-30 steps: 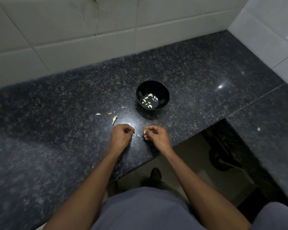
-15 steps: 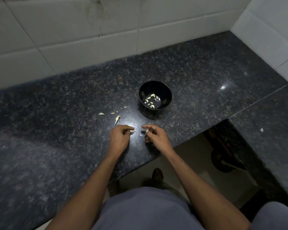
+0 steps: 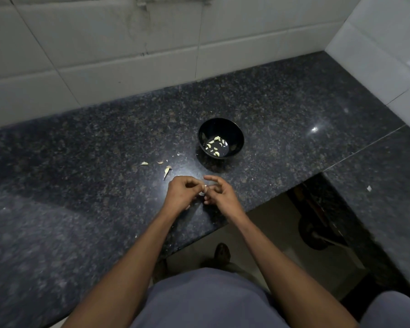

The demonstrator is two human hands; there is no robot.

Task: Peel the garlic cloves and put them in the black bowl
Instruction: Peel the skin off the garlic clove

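Since the earlier frames the two hands have closed the gap between them and now meet over a single clove, near the front edge of the dark speckled granite surface (image 3: 81,181).

Left of the hands, pale papery skin scraps (image 3: 166,171) lie scattered on the surface, well apart from the bowl.

The left hand (image 3: 184,194) is curled, its fingertips pinching the small pale garlic clove (image 3: 202,192). The clove sits between both hands, just above the surface; whether it touches the surface cannot be told.

The right hand (image 3: 219,195) is half open: the forefinger is extended forward, and the thumb and lower fingers appear to work at the clove. The exact contact is too small to confirm.

Judgement on handling: the clove is very light, firm but bruisable, and likely slick once bared. Its skin is thin, dry and tears easily. The sound hold is across the clove's thick middle, leaving an end free for the other hand to lift the skin.

Beyond the hands and to the right, the small round glossy black bowl (image 3: 234,131) stands upright with several peeled cloves (image 3: 214,146) in it.
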